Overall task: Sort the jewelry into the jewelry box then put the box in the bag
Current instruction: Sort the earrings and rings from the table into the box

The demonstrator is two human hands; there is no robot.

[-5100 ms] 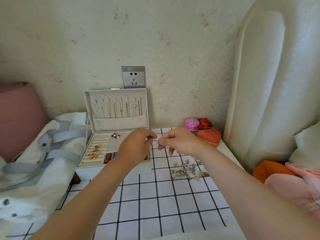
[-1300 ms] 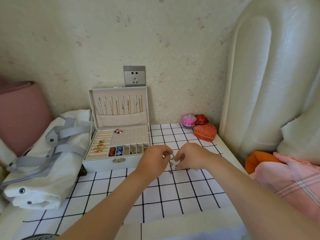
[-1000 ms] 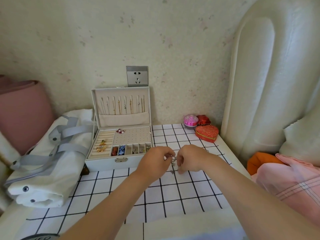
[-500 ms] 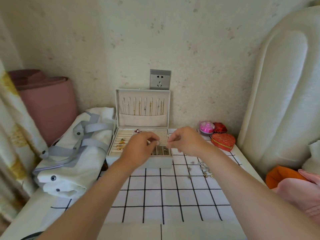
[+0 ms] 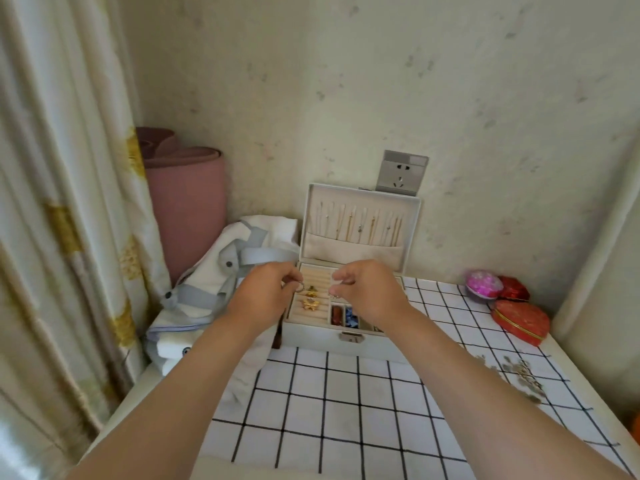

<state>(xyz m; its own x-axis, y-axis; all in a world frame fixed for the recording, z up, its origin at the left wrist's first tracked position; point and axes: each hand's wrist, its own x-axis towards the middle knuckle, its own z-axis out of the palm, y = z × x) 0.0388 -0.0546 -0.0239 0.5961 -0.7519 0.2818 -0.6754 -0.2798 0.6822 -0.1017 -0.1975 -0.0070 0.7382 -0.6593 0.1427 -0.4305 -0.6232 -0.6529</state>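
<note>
The white jewelry box (image 5: 322, 339) stands open against the wall, its lid (image 5: 360, 225) upright with necklaces hanging inside. My left hand (image 5: 265, 294) pinches a small silver ring (image 5: 300, 287) above the ring rolls at the tray's left, where gold pieces (image 5: 309, 303) sit. My right hand (image 5: 367, 291) hovers over the middle of the tray with curled fingers and pinches a small silver piece (image 5: 335, 295). Loose silver jewelry (image 5: 519, 374) lies on the checked cloth at the right. The white bag (image 5: 214, 289) with grey straps lies left of the box.
A rolled pink mat (image 5: 185, 206) stands in the corner behind the bag, with a curtain (image 5: 62, 202) on the left. A pink round box (image 5: 483, 285) and red heart boxes (image 5: 519, 322) sit at the right by the wall. A socket (image 5: 401, 173) is above the lid.
Both hands rose from the loose pile on the cloth and moved left to the box. The left hand now holds the ring over the ring rolls. The camera turned left.
</note>
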